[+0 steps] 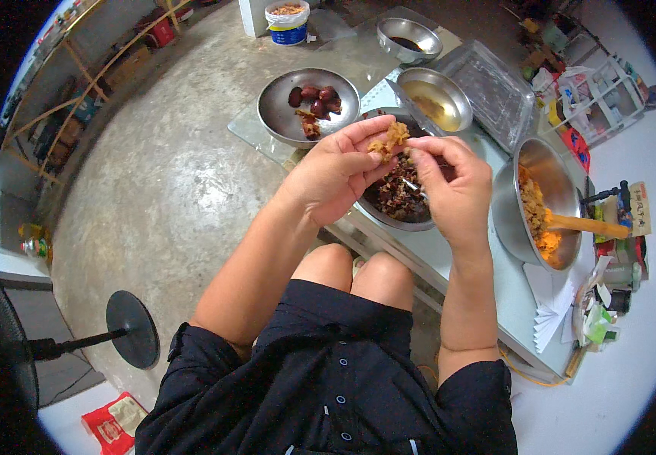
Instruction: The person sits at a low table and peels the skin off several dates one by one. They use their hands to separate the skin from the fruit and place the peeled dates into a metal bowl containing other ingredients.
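In my left hand (336, 170), palm turned up, lies a soft, wet, yellow-brown clump of food (388, 142). The thumb and fingertips of my right hand (456, 182) pinch the clump's right edge. Beneath both hands is a metal bowl (405, 223) with dark red and brown chopped bits (393, 196). A small shiny metal piece (410, 183) shows among the bits, partly covered by my right hand. Just behind the hands, a flat grey metal blade or sheet (405, 96) slants over the bowl; its lower end is hidden.
Left of the bowl, a metal dish (271, 108) holds dark red dates. Behind are a bowl of yellowish liquid (464, 108), another metal bowl (390, 25) and a clear plastic tray (493, 85). To the right, a deep bowl (507, 210) has orange mash and a wooden-handled tool (589, 224).
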The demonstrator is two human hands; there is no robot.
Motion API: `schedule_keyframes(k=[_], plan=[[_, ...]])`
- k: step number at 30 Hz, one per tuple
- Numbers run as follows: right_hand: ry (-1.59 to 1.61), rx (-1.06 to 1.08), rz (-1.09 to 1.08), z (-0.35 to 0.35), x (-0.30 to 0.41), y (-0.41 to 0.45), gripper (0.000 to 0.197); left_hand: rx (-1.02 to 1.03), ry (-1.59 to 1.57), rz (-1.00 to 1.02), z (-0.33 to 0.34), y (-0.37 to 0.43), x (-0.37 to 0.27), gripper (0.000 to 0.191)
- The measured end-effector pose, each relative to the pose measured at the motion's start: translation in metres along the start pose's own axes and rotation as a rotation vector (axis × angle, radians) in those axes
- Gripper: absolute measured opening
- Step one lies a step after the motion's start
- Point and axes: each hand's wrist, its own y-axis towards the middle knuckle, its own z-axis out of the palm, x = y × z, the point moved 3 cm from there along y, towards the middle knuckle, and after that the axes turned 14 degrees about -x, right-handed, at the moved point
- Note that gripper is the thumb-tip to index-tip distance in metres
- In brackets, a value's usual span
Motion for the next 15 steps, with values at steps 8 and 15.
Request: schedule_keyframes(k=[8,15], plan=[[-0.112,0.139,-0.068,0.012,0.001,-0.004,0.012,0.029,0.117,0.067,0.002,0.000,0.006,0.049],[-0.174,0.237,-0.059,0.015,0.006,-0.004,0.012,0.009,0.241,0.072,0.001,-0.002,0.004,0.048]])
